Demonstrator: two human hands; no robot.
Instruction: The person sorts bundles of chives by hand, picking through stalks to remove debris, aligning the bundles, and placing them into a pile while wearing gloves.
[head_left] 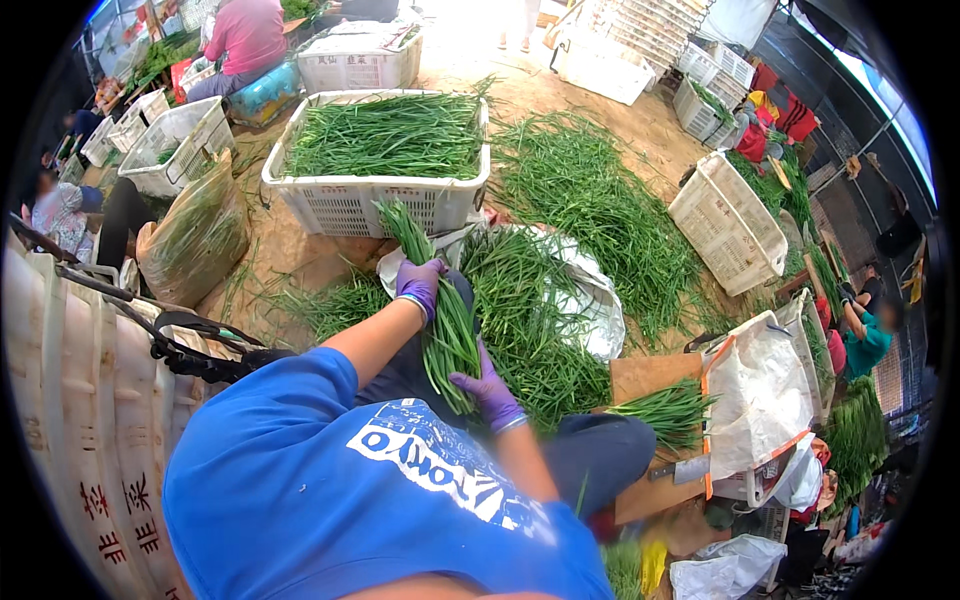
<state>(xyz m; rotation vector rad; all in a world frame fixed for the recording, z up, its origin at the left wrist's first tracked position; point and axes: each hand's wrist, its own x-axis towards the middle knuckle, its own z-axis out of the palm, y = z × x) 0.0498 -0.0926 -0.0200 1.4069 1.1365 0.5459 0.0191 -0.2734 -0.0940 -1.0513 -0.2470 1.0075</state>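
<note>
A long bunch of garlic chives [452, 340] lies slanted across my lap, its upper end toward the crate. My left hand [421, 284], in a purple glove, is closed around its upper part. Lower down, my right hand [487, 390], gloved the same way, grips the bunch from the right side. Loose chives [520, 325] are heaped right beside my hands, partly over a white plastic sheet [597, 315]. At my right knee a smaller bundle of chives [665, 412] rests on a wooden board [640, 375], and a broad-bladed knife [690, 469] lies nearer me.
Ahead stands a white crate [335, 205] filled with chives. A wide chive pile [600, 215] covers the floor to its right, near a tilted crate [728, 225]. Left are a stuffed clear bag [197, 240] and tall white containers [95, 420]. Other people [245, 40] sit farther off.
</note>
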